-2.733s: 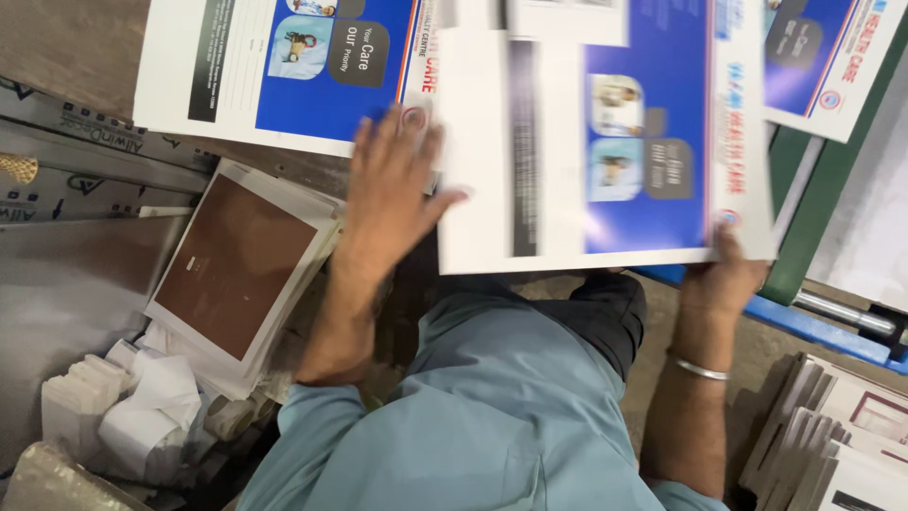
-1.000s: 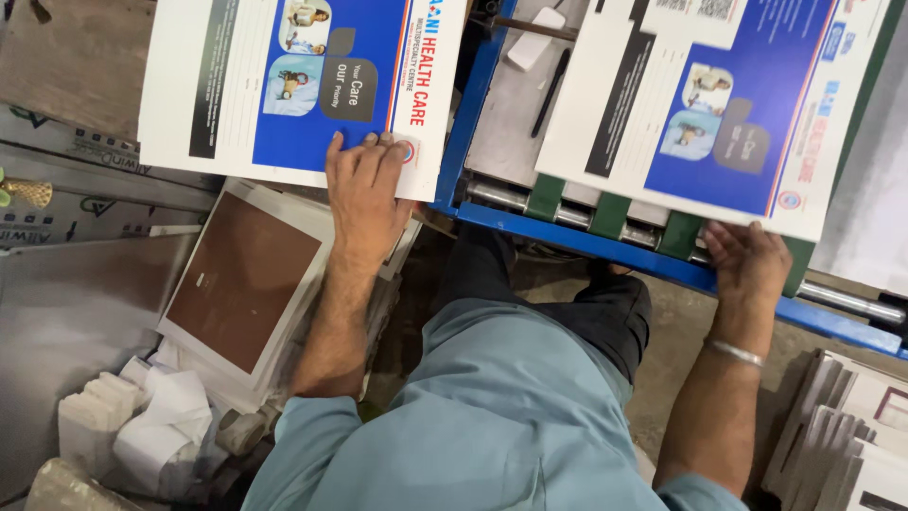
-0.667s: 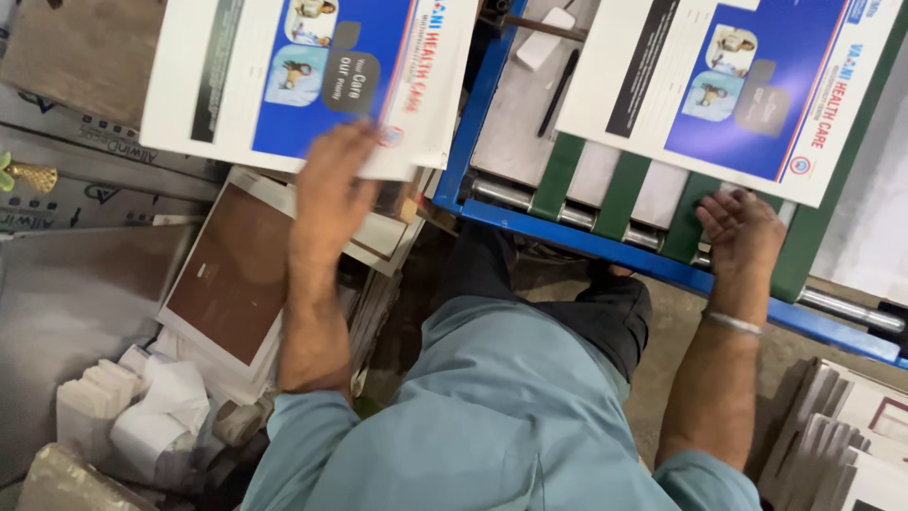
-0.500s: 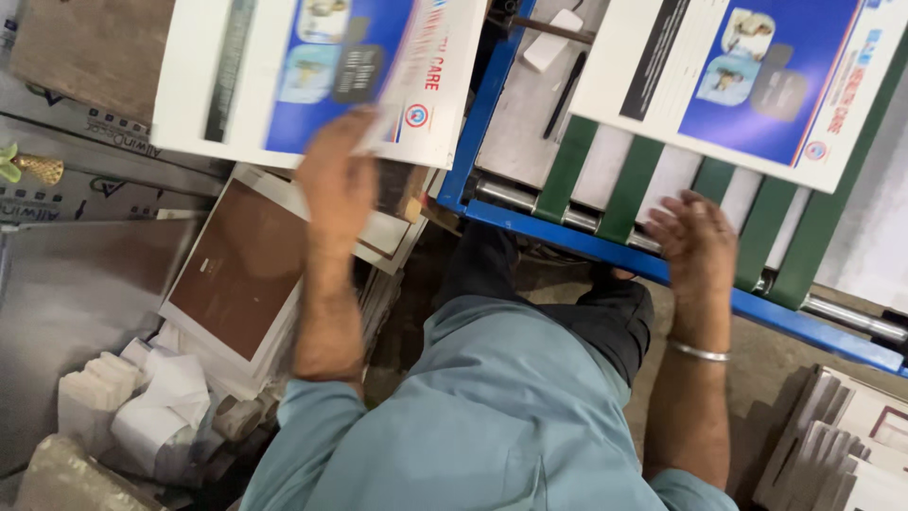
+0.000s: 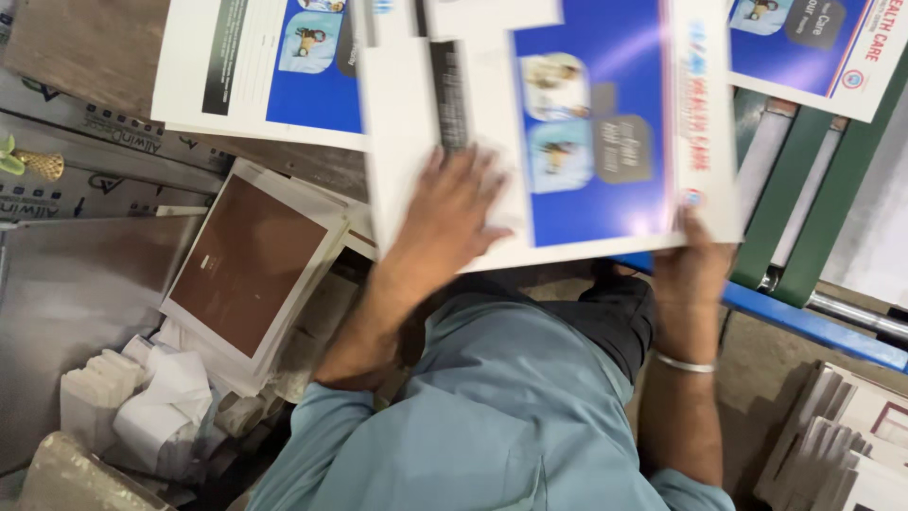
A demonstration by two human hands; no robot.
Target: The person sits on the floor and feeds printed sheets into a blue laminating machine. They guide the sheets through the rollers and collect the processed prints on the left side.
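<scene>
— Where was the printed sheet (image 5: 558, 132)?

— Up in front of the person, blurred, white with a big blue panel. It lay over part of the stack of same sheets (image 5: 274, 71) on its left, and its right edge reached toward the green and blue machine frame (image 5: 804, 227).

— And the hands?

— The left hand (image 5: 449, 213) was spread flat, fingers fanned wide, pressed against the sheet's lower middle. The right hand (image 5: 695, 265) had the sheet's lower right corner; the thumb showed on the face, and whether the fingers were curled behind it I could not tell. A metal bangle (image 5: 683, 363) sat on that wrist.

— What else lay around the sheet?

— Another printed sheet (image 5: 823, 47) lay to its upper right on the frame. Below and left of it was a pile of brown-faced cards (image 5: 251, 270), with crumpled white paper (image 5: 161, 407) lower still. Far below right stood fanned card stacks (image 5: 842, 454).
</scene>
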